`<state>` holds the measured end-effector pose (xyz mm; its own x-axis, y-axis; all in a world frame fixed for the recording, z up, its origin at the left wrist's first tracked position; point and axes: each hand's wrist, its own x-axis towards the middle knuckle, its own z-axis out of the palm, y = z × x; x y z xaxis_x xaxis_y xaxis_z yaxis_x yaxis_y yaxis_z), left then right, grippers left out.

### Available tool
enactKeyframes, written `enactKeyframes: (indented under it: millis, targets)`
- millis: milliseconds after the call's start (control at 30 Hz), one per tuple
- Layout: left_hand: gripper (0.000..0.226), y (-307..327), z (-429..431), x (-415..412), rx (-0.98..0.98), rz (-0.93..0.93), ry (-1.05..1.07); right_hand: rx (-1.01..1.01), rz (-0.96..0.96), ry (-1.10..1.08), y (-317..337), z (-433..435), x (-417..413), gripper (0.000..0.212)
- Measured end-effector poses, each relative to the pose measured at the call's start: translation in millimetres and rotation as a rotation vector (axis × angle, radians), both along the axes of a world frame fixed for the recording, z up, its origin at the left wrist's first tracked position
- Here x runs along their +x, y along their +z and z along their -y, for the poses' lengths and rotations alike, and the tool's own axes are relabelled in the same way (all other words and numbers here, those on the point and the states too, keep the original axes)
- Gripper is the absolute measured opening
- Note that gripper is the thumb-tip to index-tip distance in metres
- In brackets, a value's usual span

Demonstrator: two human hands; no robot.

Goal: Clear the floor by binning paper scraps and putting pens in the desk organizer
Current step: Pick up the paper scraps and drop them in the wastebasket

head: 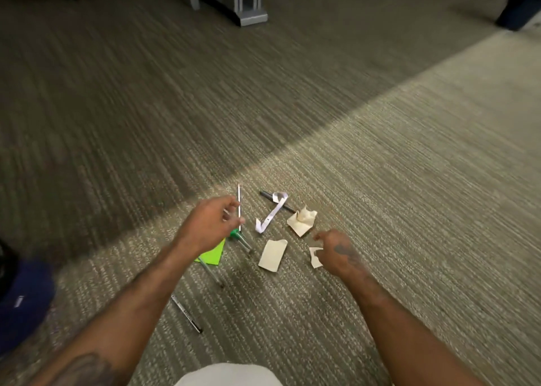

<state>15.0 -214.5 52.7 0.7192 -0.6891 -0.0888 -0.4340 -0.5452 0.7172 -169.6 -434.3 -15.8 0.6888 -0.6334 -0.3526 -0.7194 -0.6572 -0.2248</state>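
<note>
My left hand (209, 224) hovers low over the carpet, thumb and fingers closed around a thin white pen (239, 194). A green-capped pen (241, 239) and a lime green paper (213, 254) lie just under that hand. A clear pen (211, 272) and a grey-black pen (187, 313) lie nearer to me. A black pen (265, 194) sits under a curled white paper strip (272, 214). Beside them are a crumpled cream scrap (303, 220) and a flat cream scrap (272, 254). My right hand (336, 252) rests over a small white scrap (315, 258); its grip is unclear.
A dark bin (519, 8) stands far off at the top right. Grey desk legs (234, 2) rise at the top centre. A dark blue object (20, 298) sits at my left, and white fabric (228, 375) shows at the bottom edge.
</note>
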Motion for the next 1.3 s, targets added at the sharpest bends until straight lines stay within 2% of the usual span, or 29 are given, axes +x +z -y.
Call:
enactKeyframes:
  millis: [100,267,367,467,533,633,767,933,1033,1067,1100,1167,1267,1300]
  targets:
    - [0.035,-20,19,-13,0.074,0.016,-0.074,0.000,-0.037,0.045,-15,1,-14,0.043]
    - [0.045,-49,48,-34,0.194,0.031,-0.194,-0.028,0.042,0.060,-31,8,-24,0.030]
    - [0.052,-69,63,-43,0.287,0.063,-0.293,0.100,0.054,-0.047,-26,23,-10,0.018]
    - [0.056,-89,71,-54,0.341,0.089,-0.375,0.237,0.197,-0.201,-13,42,10,0.017]
    - [0.061,-103,74,-60,0.394,0.172,-0.425,0.284,0.281,-0.256,-6,52,25,0.016]
    - [0.070,-114,77,-64,0.456,0.252,-0.415,0.335,0.319,-0.241,2,58,44,0.023]
    - [0.071,-113,81,-62,0.491,0.290,-0.380,0.383,0.298,-0.198,-4,54,57,0.027]
    - [0.067,-102,86,-55,0.512,0.245,-0.338,0.355,0.245,-0.223,-16,46,62,0.023]
    - [0.033,-95,87,-52,0.421,0.140,-0.322,0.368,0.268,-0.265,-18,46,60,0.021]
    - [0.018,-91,88,-49,0.384,0.051,-0.292,0.380,0.280,-0.279,-19,47,58,0.023]
    - [0.015,-88,90,-44,0.344,-0.044,-0.249,0.394,0.296,-0.290,-18,49,57,0.025]
    - [0.013,-78,98,-32,0.249,-0.161,-0.155,0.401,0.346,-0.317,-18,55,52,0.036]
    - [0.052,-73,110,-14,0.219,-0.150,-0.040,0.403,0.432,-0.414,-17,64,44,0.055]
    - [0.057,-75,115,-11,0.234,-0.139,-0.031,0.404,0.451,-0.440,-17,66,41,0.060]
